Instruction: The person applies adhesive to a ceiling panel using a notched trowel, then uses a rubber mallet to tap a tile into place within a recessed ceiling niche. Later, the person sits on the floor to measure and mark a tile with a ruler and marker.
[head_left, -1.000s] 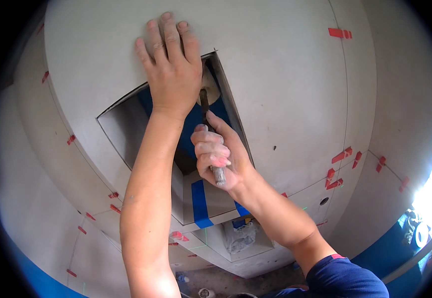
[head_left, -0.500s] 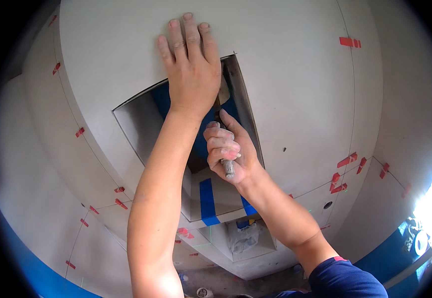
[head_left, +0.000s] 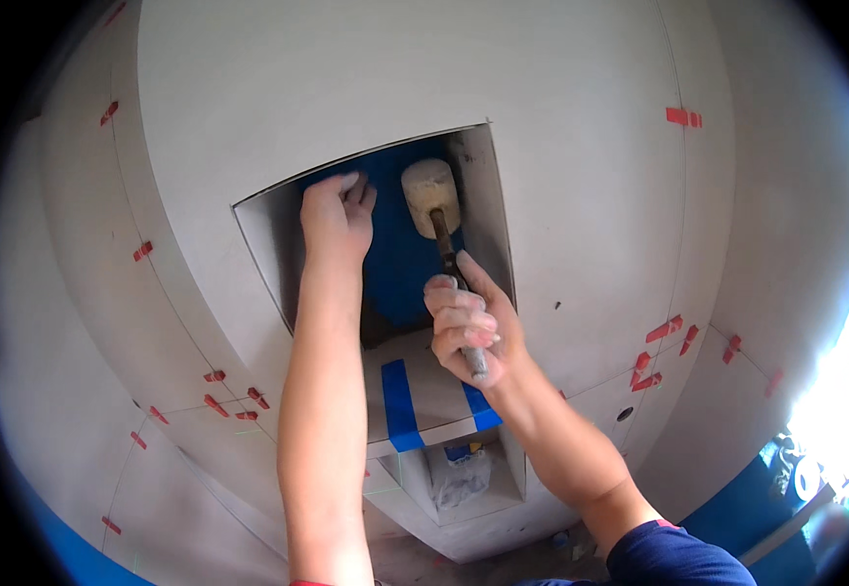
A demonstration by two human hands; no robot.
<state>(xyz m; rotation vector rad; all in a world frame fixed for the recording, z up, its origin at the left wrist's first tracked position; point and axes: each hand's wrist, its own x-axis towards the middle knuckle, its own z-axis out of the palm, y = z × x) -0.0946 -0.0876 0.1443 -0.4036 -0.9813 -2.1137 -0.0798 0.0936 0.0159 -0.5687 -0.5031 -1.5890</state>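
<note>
Standing in the room, clock centred on the recess point(head_left: 266, 244), as the person faces it. Change: left hand point(head_left: 337, 217) is off the wall panel point(head_left: 591, 195), where its palm lay flat at 12 o'clock half a second ago; now it's inside the recess, 10 to 11 o'clock, just under the top edge. Meaning, my read: no palm braces the panel face any more, so the work looks shifted to the inner side of that edge. The mallet point(head_left: 429, 195) also shows its whole head now, no wrist across it.

Left fingers curled, thumb tip up; can't tell whether they pinch anything or touch the edge. Right hand point(head_left: 468, 324), 4 o'clock: clenched round the mallet handle, thumb laid along it, butt poking out below the fist.

Mallet position: pale head within the recess outline at 1 o'clock, against the blue backing point(head_left: 400, 269), apart from the left hand. Long axis of the handle: head end toward 11 to 12, butt toward 5 to 6. Contact between head and any surface: can't tell.

Around: blue tape strips point(head_left: 401, 405) on the ledge at 6, plastic bag point(head_left: 464, 479) below that, red clips point(head_left: 683, 117) on the joint at 2.
</note>
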